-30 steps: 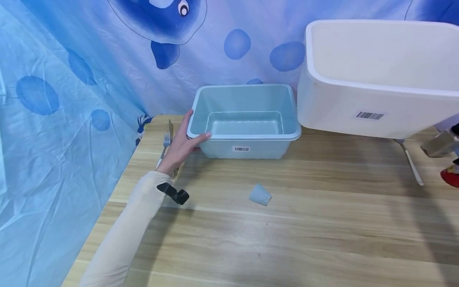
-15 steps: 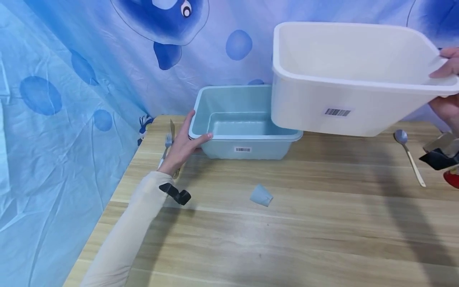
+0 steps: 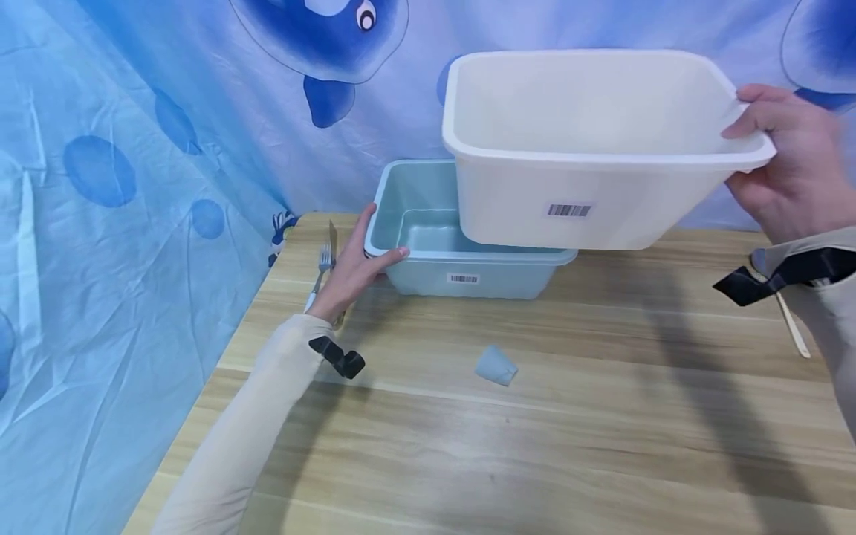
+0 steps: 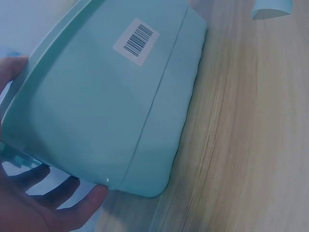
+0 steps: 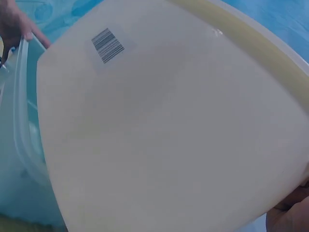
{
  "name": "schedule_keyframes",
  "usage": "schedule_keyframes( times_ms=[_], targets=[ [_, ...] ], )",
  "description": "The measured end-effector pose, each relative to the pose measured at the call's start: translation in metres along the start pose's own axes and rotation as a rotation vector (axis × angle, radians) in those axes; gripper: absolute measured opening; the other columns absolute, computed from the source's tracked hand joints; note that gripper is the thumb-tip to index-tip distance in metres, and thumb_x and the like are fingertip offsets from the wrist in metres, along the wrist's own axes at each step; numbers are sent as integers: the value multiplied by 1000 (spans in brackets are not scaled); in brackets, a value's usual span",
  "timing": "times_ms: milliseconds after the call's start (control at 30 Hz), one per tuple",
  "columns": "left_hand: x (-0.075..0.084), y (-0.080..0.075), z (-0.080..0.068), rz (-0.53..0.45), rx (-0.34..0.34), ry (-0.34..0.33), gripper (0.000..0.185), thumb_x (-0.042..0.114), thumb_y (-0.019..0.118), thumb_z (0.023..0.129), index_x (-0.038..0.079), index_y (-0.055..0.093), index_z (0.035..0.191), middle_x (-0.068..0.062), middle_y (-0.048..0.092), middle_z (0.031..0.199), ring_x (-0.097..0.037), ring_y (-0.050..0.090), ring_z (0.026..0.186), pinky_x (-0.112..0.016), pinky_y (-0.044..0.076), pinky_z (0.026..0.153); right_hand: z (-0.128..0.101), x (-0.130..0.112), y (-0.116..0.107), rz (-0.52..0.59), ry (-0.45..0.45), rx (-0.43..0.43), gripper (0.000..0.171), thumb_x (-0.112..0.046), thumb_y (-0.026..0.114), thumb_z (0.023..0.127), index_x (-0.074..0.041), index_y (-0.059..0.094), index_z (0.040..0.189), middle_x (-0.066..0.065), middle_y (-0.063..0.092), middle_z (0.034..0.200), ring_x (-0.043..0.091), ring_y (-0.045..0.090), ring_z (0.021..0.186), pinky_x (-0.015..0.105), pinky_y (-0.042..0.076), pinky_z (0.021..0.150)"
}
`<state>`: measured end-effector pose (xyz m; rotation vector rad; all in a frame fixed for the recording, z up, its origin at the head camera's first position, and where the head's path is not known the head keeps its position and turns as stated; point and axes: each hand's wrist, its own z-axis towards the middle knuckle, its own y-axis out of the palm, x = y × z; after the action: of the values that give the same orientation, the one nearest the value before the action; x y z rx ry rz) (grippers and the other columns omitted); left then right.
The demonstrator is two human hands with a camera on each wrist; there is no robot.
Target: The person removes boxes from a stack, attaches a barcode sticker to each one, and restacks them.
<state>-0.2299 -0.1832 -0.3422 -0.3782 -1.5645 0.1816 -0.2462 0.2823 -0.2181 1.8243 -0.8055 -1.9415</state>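
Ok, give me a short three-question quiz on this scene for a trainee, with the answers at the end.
1. True or false: the white tub rests on the wooden table.
2. Which hand holds the blue tub's rim corner?
3. What lies left of the blue tub: A a fork, B a plate, C a bottle?

Key
1. False: the right hand holds it in the air above the blue tub.
2. The left hand.
3. A.

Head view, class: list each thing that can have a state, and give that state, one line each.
White bin: lifted, empty, tilted, partly over the blue bin.
Blue bin: on the table, upright, empty.
Left hand: gripping the blue bin's rim.
Right hand: gripping the white bin's rim.
Small blue cup: lying on its side.
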Motion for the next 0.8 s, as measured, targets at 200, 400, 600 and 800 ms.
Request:
schedule_keyframes(
  times_ms=[200, 400, 600, 800],
  targets=[
    [-1, 1, 1, -6, -12, -35, 96, 36, 72, 86, 35, 5, 154, -7, 17, 160, -35, 34, 140, -57, 50, 94, 5, 12, 26, 29, 25, 25, 40, 29, 42, 76, -1, 55, 99, 4, 52, 102, 20, 50, 97, 33, 51, 70],
    [0, 0, 0, 19, 1, -48, 97, 40, 72, 85, 37, 4, 154, -6, 18, 160, -33, 33, 141, -56, 49, 96, 10, 26, 47, 41, 37, -3, 45, 32, 42, 68, -1, 51, 96, 5, 50, 106, 22, 51, 100, 34, 51, 66],
    [0, 1, -3, 51, 18, -29, 97, 49, 72, 82, 41, 6, 153, -4, 17, 161, -32, 33, 141, -53, 51, 95, 9, 39, 61, 7, 38, 6, 44, 30, 45, 70, -2, 52, 98, 3, 50, 113, 21, 46, 113, 34, 53, 67],
    [1, 2, -3, 79, 34, -27, 99, 56, 72, 79, 43, 7, 152, 2, 14, 162, -30, 29, 144, -52, 52, 94, 9, 52, 72, -32, 41, 34, 40, 27, 48, 72, -2, 58, 98, 3, 51, 112, 22, 43, 113, 32, 52, 63]
  ],
)
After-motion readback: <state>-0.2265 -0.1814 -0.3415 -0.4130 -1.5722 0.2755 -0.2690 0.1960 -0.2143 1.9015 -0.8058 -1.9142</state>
